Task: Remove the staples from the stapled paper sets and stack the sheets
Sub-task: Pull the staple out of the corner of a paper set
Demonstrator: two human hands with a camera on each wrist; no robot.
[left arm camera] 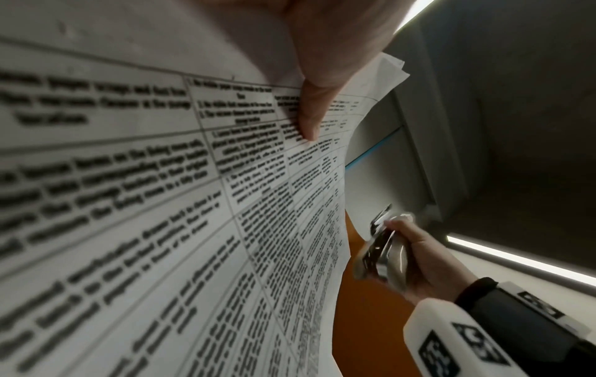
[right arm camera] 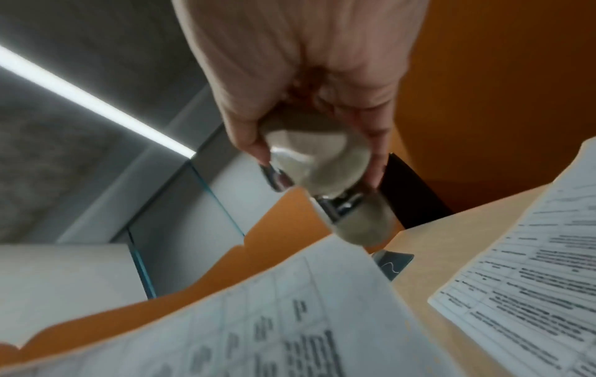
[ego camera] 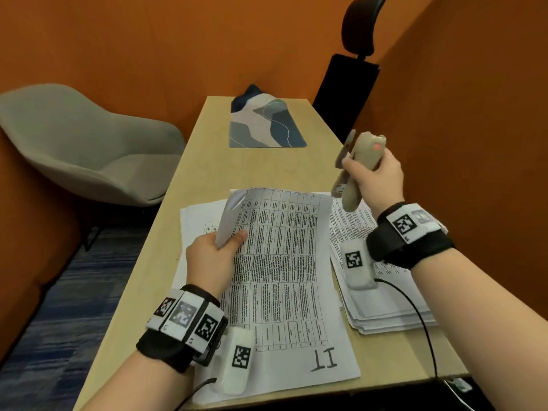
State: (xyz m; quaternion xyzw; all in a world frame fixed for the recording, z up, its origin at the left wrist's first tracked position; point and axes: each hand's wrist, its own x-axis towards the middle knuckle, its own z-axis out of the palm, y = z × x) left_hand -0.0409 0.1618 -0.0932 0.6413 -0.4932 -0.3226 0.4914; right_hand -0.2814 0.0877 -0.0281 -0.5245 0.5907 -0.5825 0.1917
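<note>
A printed paper set [ego camera: 284,262] with a table and "11" written at its near end lies lifted off the table [ego camera: 189,161]. My left hand [ego camera: 213,253] pinches its left edge, thumb [left arm camera: 309,112] on the printed face, with the top-left corner folded over. Under it lie flat sheets [ego camera: 195,221]. My right hand [ego camera: 376,176] is raised above the table's right side and grips a beige stapler-like tool [ego camera: 358,170] with metal jaws [left arm camera: 377,244]; the same tool [right arm camera: 322,163] fills the right wrist view. A thick stack of papers [ego camera: 385,292] lies at the right.
A patterned blue mat [ego camera: 264,123] lies at the table's far end. A grey shell chair [ego camera: 89,143] stands left, a black office chair [ego camera: 347,87] at the far right. Orange walls close in on both sides. A black cable [ego camera: 421,321] runs over the right stack.
</note>
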